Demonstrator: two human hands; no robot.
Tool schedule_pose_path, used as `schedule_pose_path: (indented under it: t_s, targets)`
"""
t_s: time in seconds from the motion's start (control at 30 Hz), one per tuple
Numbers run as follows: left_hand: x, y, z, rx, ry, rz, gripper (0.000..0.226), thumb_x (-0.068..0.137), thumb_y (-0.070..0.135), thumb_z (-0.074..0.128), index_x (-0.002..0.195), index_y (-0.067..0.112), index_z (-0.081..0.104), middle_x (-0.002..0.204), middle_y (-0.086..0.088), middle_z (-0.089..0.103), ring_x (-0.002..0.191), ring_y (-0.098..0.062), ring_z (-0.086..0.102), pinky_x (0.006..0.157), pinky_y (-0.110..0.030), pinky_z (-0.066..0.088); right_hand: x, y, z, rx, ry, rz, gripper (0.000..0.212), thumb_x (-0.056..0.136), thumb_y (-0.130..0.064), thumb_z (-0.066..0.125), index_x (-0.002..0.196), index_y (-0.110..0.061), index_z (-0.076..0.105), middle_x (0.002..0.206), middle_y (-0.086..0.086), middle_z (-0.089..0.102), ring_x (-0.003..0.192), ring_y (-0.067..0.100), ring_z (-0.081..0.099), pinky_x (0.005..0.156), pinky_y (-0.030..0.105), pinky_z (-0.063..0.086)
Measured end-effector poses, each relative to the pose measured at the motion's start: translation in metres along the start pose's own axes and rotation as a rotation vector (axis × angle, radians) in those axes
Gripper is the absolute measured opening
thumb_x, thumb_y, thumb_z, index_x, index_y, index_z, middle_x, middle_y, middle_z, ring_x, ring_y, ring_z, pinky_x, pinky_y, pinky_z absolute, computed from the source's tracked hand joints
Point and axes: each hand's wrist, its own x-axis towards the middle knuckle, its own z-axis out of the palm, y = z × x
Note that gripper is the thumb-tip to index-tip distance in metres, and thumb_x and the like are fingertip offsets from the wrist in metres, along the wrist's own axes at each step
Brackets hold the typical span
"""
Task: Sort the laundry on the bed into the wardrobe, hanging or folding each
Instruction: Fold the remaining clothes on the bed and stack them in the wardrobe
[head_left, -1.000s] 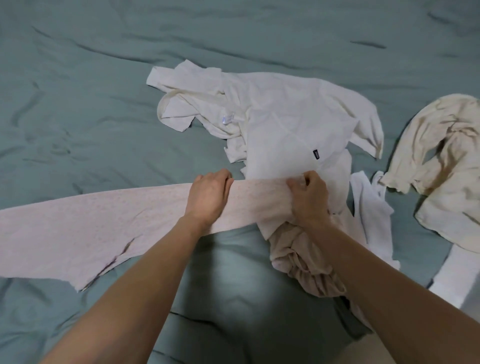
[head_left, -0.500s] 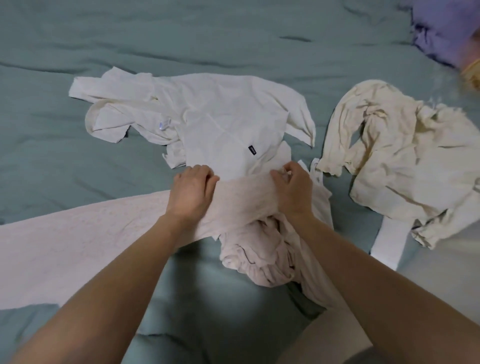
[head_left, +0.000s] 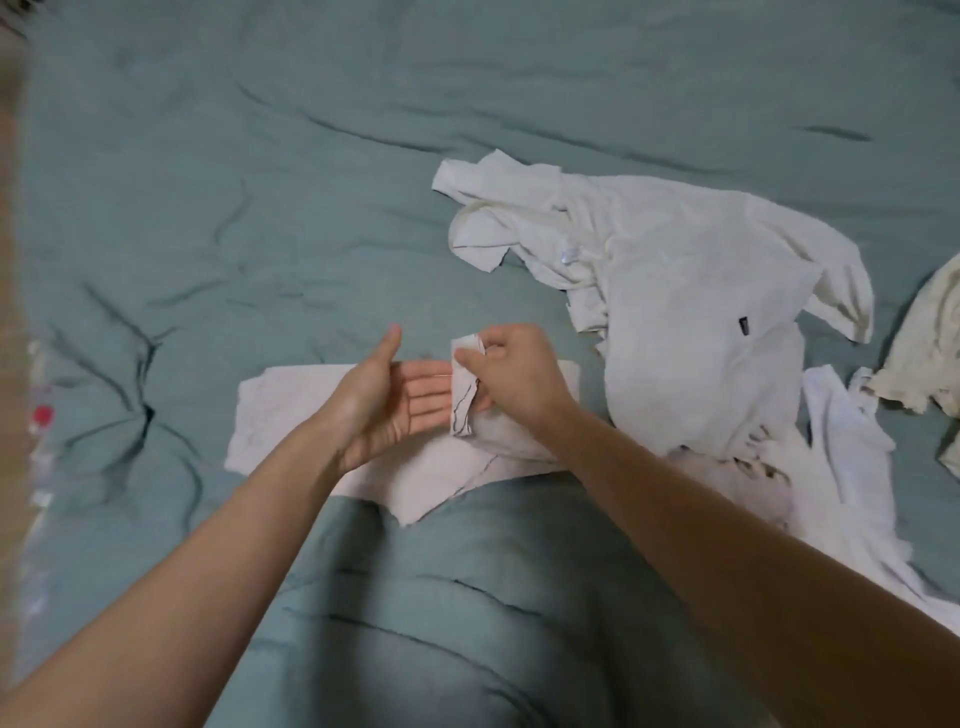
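Observation:
A pale pink garment (head_left: 291, 421) lies partly folded on the teal bed sheet (head_left: 260, 182), right in front of me. My right hand (head_left: 519, 379) pinches a raised corner of this garment between thumb and fingers. My left hand (head_left: 389, 405) is held flat with palm turned up and fingers straight, just left of that corner and above the cloth. A crumpled white shirt (head_left: 675, 312) with a small black label lies to the right.
A cream garment (head_left: 930, 353) shows at the right edge, and a white piece of clothing (head_left: 852, 467) lies under my right forearm. A blurred wooden edge (head_left: 10, 260) runs down the left side. The sheet is wrinkled.
The long pink garment has been folded over into a shorter shape. My left hand let go and opened palm up. My right hand lifted a corner. The view swung left.

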Motion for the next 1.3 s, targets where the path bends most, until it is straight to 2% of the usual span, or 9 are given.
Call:
schedule_pose_path:
  t_s: [0.13, 0.27, 0.43, 0.5, 0.63, 0.77, 1.0, 1.13, 1.3]
  targets:
    - [-0.026, 0.009, -0.068, -0.075, -0.043, 0.01, 0.072, 0.097, 0.062, 0.022, 0.091, 0.002, 0.062, 0.078, -0.016, 0.072, 0.071, -0.029, 0.071, 0.062, -0.032, 0.059, -0.008, -0.027, 0.068, 0.06, -0.134, 0.069, 0.02, 0.088, -0.008, 0.061, 0.069, -0.007, 0.064, 0.06, 0.015, 0.062, 0.043, 0.016, 0.057, 0.049, 0.032, 0.054]
    - [-0.038, 0.012, -0.129, -0.148, -0.01, 0.038, 0.072, 0.096, 0.063, 0.023, 0.087, 0.003, 0.063, 0.074, -0.016, 0.072, 0.061, -0.025, 0.071, 0.05, -0.026, 0.056, -0.01, -0.046, 0.125, 0.196, -0.23, 0.156, 0.024, 0.092, -0.003, 0.056, 0.091, 0.021, 0.057, 0.072, 0.022, 0.058, 0.049, 0.02, 0.058, 0.051, 0.027, 0.056]
    - [-0.025, 0.006, -0.186, -0.156, 0.032, 0.057, 0.072, 0.096, 0.063, 0.02, 0.086, 0.012, 0.07, 0.066, -0.009, 0.068, 0.055, -0.02, 0.065, 0.056, -0.028, 0.053, -0.007, -0.051, 0.172, 0.275, -0.341, 0.215, 0.025, 0.099, -0.018, 0.049, 0.084, -0.004, 0.063, 0.075, 0.018, 0.069, 0.059, 0.021, 0.067, 0.064, 0.031, 0.059]
    - [-0.013, -0.002, -0.198, -0.031, 0.13, 0.064, 0.071, 0.096, 0.063, 0.024, 0.061, 0.019, 0.068, 0.052, 0.0, 0.057, 0.044, -0.014, 0.052, 0.048, -0.021, 0.044, -0.001, -0.043, 0.182, 0.196, -0.247, 0.189, 0.024, 0.098, -0.013, 0.047, 0.084, -0.005, 0.065, 0.074, 0.015, 0.07, 0.059, 0.019, 0.066, 0.064, 0.031, 0.058]
    - [0.01, -0.019, -0.215, 0.359, 0.375, 0.228, 0.034, 0.089, 0.032, 0.064, 0.063, 0.013, 0.054, 0.063, -0.002, 0.055, 0.063, -0.02, 0.054, 0.06, -0.031, 0.046, 0.007, -0.028, 0.187, -0.113, -0.069, 0.018, 0.022, 0.092, -0.008, 0.048, 0.086, -0.011, 0.068, 0.078, 0.002, 0.071, 0.073, 0.01, 0.066, 0.074, 0.027, 0.053]
    - [0.014, -0.027, -0.211, 0.601, 0.43, 0.411, 0.05, 0.083, 0.009, 0.07, 0.052, 0.018, 0.032, 0.038, 0.011, 0.033, 0.037, -0.003, 0.033, 0.044, -0.015, 0.026, 0.017, -0.019, 0.188, -0.383, -0.109, -0.152, 0.025, 0.09, -0.003, 0.046, 0.1, -0.012, 0.068, 0.103, 0.002, 0.071, 0.098, 0.018, 0.063, 0.09, 0.033, 0.048]
    - [0.015, -0.039, -0.207, 0.607, 0.55, 0.668, 0.047, 0.091, 0.011, 0.059, 0.059, 0.02, 0.026, 0.056, 0.009, 0.025, 0.053, -0.008, 0.022, 0.05, -0.022, 0.021, 0.044, -0.017, 0.186, -0.66, -0.409, -0.278, 0.031, 0.092, -0.021, 0.054, 0.121, -0.012, 0.054, 0.113, 0.006, 0.061, 0.107, 0.022, 0.054, 0.093, 0.036, 0.043]
    - [0.019, -0.039, -0.22, 0.584, 0.656, 0.664, 0.027, 0.094, 0.015, 0.057, 0.07, 0.005, 0.049, 0.062, 0.003, 0.04, 0.06, -0.013, 0.036, 0.056, -0.025, 0.028, 0.054, -0.02, 0.184, -0.787, -0.477, -0.258, 0.021, 0.093, -0.033, 0.051, 0.101, -0.014, 0.055, 0.089, 0.002, 0.059, 0.087, 0.024, 0.053, 0.077, 0.035, 0.043]
    - [0.022, -0.039, -0.226, 0.645, 0.641, 0.648, 0.018, 0.091, 0.016, 0.063, 0.102, 0.004, 0.057, 0.086, -0.003, 0.059, 0.078, -0.017, 0.053, 0.068, -0.025, 0.04, 0.056, -0.007, 0.173, -0.91, -0.4, -0.341, 0.009, 0.091, -0.022, 0.052, 0.086, -0.014, 0.051, 0.074, 0.0, 0.053, 0.085, 0.032, 0.055, 0.066, 0.033, 0.034]
